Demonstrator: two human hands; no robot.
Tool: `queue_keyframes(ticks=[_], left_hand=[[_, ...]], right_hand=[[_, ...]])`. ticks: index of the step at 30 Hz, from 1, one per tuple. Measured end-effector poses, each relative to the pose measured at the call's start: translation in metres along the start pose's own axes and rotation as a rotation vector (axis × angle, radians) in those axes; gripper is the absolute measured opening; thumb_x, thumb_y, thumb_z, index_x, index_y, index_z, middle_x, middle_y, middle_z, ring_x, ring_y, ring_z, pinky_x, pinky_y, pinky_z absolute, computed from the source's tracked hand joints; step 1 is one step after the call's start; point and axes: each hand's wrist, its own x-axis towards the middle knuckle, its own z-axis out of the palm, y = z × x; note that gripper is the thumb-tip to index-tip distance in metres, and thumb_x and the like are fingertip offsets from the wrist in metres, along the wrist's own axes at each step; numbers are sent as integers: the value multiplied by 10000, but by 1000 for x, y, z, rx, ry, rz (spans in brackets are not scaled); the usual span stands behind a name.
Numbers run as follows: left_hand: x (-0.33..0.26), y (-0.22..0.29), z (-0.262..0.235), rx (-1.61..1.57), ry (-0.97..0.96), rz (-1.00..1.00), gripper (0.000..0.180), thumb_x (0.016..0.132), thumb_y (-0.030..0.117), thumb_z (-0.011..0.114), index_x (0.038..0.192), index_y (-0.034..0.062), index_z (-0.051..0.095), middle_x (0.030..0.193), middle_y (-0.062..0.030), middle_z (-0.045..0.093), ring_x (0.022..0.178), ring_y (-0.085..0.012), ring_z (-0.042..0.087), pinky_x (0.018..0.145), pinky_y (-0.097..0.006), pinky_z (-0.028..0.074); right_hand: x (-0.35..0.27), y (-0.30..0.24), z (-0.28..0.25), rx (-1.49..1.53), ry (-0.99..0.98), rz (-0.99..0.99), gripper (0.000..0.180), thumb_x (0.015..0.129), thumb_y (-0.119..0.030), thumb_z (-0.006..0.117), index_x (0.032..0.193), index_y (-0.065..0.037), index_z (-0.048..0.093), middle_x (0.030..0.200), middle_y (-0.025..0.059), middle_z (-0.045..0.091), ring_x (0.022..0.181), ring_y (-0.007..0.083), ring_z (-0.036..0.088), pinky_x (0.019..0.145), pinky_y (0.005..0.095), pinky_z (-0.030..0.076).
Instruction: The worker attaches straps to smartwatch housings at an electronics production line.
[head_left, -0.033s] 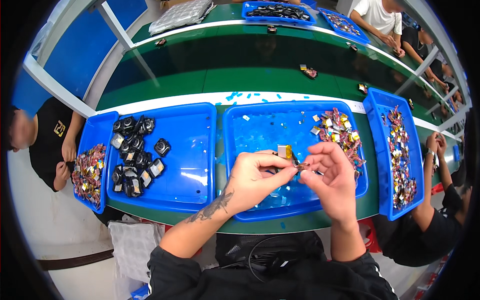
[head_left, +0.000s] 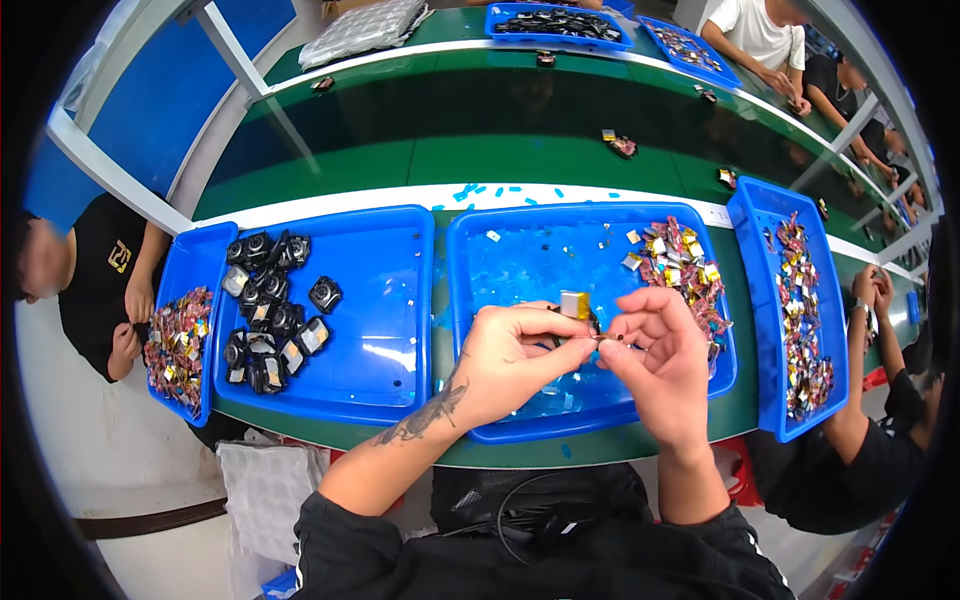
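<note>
Over the middle blue tray (head_left: 460, 300), my left hand (head_left: 520, 350) is closed around a small dark electronic part, mostly hidden by the fingers. A silver battery with yellow tape (head_left: 574, 305) stands up from it. My right hand (head_left: 660, 365) meets it from the right, thumb and forefinger pinched at the part's edge. Thin wires seem to run between the fingertips, too small to make out surely. To the right in the same tray lies a pile of batteries with pink wires (head_left: 680, 260).
The left blue tray (head_left: 360, 300) holds several black camera-like units (head_left: 265, 310). Narrower trays of batteries flank both (head_left: 800, 330). Beyond lies a green conveyor (head_left: 450, 150) carrying a few parts; blue scraps dot its white edge. Other people work at both sides.
The battery has tilted and shifted slightly right between my hands. My right fingertips have closed in a little toward the left ones.
</note>
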Motion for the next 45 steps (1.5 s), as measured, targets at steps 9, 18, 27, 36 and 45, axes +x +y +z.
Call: queue_keyframes(ticks=[9,18,27,36,45], left_hand=[[0,-4,1,-10,-12,123,271,852,-51,664,1120,-80,641,1132,-160,640,1026,-186,645,878,-279,559],[1,-12,4,122,72,219,227,854,-49,661,1080,-58,668,1124,-159,652,994,-186,659,855,-286,571],[1,-3,4,45,32,181,352,869,-51,645,1168,8,468,1069,-130,613,906,-122,654,802,-247,542],[4,-10,4,-10,6,212,378,879,-49,615,1140,45,357,1027,-140,637,881,-116,644,771,-263,534],[3,-8,11,-164,68,155,378,875,-51,615,1133,49,358,1008,-152,652,875,-138,662,771,-261,555]], right_hand=[[8,-3,3,-286,34,-116,413,800,67,708,1119,-32,465,813,28,630,650,32,521,602,173,410],[12,-6,-1,-410,2,-113,433,777,71,713,1118,-40,471,783,15,637,573,12,423,540,170,340],[17,-1,-7,-185,28,-98,400,794,70,704,1106,-33,475,774,32,648,538,-20,416,485,146,291],[17,-2,-8,-321,-12,-68,409,780,63,709,1106,-37,484,746,16,635,527,-10,384,477,164,287],[14,11,-5,-412,40,-186,437,787,41,712,1166,-31,506,831,25,590,665,44,491,562,191,426]])
